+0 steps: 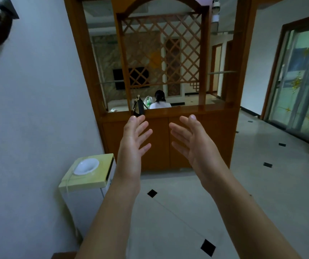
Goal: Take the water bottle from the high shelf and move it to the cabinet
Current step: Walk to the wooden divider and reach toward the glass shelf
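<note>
A clear water bottle (215, 14) stands on the high glass shelf (224, 31) in the upper right bay of a wooden room divider. The divider's base is a cabinet (213, 139) with closed doors and a glossy top. My left hand (133, 144) and my right hand (191, 144) are raised side by side in front of the cabinet doors. Their palms face each other, the fingers are spread, and they hold nothing. Both hands are far below the bottle.
A black handbag (138, 108) sits on the cabinet top at the left. A person (160, 101) sits beyond the lattice panel. A water dispenser (88, 172) stands against the left wall. Sliding glass doors (299, 81) are at the right, with tiled floor (262, 193) between.
</note>
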Tool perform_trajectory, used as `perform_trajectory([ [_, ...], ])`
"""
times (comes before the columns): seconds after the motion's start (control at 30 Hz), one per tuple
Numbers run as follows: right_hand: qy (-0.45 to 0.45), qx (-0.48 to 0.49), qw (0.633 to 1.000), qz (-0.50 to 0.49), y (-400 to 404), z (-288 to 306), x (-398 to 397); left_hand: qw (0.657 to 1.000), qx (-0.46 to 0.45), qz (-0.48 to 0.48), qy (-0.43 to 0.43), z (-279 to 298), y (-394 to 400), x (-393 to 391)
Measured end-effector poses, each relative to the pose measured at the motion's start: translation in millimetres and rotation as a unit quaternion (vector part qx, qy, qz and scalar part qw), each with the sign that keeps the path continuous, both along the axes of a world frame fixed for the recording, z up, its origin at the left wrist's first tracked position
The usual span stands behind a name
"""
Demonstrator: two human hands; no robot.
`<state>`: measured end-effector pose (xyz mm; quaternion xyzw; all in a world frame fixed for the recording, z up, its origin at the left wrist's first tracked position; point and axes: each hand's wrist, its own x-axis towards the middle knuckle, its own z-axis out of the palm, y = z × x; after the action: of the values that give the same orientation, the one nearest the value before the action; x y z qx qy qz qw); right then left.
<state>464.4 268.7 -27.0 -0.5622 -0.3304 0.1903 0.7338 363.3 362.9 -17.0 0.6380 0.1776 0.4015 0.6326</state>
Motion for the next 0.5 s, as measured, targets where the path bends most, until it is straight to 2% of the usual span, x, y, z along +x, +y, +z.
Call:
perform_trajectory([
  [0.2, 0.009, 0.038, 0.999, 0.010, 6, 4, 81, 1.000, 0.026, 0.006, 0.010, 6, -5, 82],
  [0.4, 0.011, 0.026, 1.000, 0.000, 2, 7, 141, 0.999, -0.015, -0.036, 0.000, 7, -3, 143],
  [0.5, 0.003, 0.029, 0.999, -0.022, 1, 12, 172, 0.999, 0.005, -0.038, -0.003, 12, 1, 175],
])
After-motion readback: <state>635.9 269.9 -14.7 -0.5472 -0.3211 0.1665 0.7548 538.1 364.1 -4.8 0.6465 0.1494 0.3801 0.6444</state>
